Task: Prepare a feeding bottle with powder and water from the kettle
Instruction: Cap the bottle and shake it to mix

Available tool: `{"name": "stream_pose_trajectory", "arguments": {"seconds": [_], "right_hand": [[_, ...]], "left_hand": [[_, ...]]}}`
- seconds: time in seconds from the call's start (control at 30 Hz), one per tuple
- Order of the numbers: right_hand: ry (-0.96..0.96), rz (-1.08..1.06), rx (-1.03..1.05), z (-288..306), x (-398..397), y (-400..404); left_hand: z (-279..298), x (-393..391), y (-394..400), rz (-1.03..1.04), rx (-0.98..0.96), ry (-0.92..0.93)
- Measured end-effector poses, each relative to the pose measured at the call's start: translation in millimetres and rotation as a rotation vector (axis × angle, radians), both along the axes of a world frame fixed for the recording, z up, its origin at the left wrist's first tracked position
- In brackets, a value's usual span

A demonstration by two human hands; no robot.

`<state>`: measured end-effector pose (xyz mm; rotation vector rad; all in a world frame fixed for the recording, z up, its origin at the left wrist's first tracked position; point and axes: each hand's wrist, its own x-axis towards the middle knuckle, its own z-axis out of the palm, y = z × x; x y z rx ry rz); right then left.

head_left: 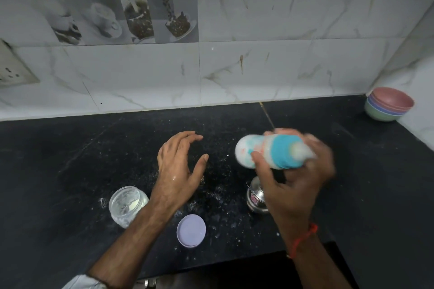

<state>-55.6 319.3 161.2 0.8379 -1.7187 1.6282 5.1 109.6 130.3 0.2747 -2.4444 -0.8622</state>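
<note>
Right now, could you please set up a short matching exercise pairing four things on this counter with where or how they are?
Things:
1. feeding bottle
2. clear jar
3. lilac lid
4. stacked bowls

States:
A. lies flat on the counter, off its jar
B. far right corner by the wall
C. stands open beside the left forearm
D. held on its side in the right hand

Pairs: 1-D, 2-C, 3-A, 4-B

Two hands: left [178, 166], right [298, 178]. One feeding bottle [265, 151], blurred. One clear jar [128, 205], open, left of the bottle and nearer the bench [70, 159] front edge. One lilac lid [191, 230], right of jar. One small steel pot [256, 197] below the bottle. One stack of bowls [388, 104], approx. four, far right of the bottle.
</note>
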Motion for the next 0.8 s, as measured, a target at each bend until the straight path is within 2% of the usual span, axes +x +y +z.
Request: {"name": "stream_pose_trajectory", "arguments": {"seconds": [0.07, 0.1, 0.2, 0.23, 0.33, 0.37, 0.47, 0.5, 0.6, 0.73, 0.8], "right_hand": [[-0.142, -0.024, 0.171, -8, 3, -2], [-0.131, -0.034, 0.175, -9, 5, 0], [0.023, -0.015, -0.017, -9, 0, 2], [0.001, -0.014, -0.015, -11, -2, 0], [-0.245, 0.000, 0.248, -26, -1, -4], [-0.253, -0.005, 0.280, -28, 1, -2], [-0.112, -0.046, 0.131, -28, 0, 0], [-0.096, -0.054, 0.124, -28, -1, -1], [-0.213, -0.028, 0.273, -29, -2, -4], [-0.064, -0.034, 0.094, -19, -3, 4], [-0.095, -0.049, 0.143, -18, -5, 0]], "left_hand": [[0, 1, 2, -0.018, -0.006, 0.000], [-1, 1, 3, -0.032, -0.016, 0.002], [-1, -3, 1, -0.025, -0.013, 0.005], [-1, -4, 1, -0.014, -0.001, -0.004], [-2, -2, 4, -0.035, 0.000, -0.015], [-3, -1, 4, -0.053, -0.013, -0.012], [-4, -4, 1, -0.050, -0.015, -0.010], [-4, -4, 1, -0.037, -0.003, -0.016], [-4, -4, 2, -0.036, 0.001, -0.012], [-4, -7, 0, -0.041, -0.001, 0.011], [-3, -7, 0, -0.033, 0.025, 0.005]]}}
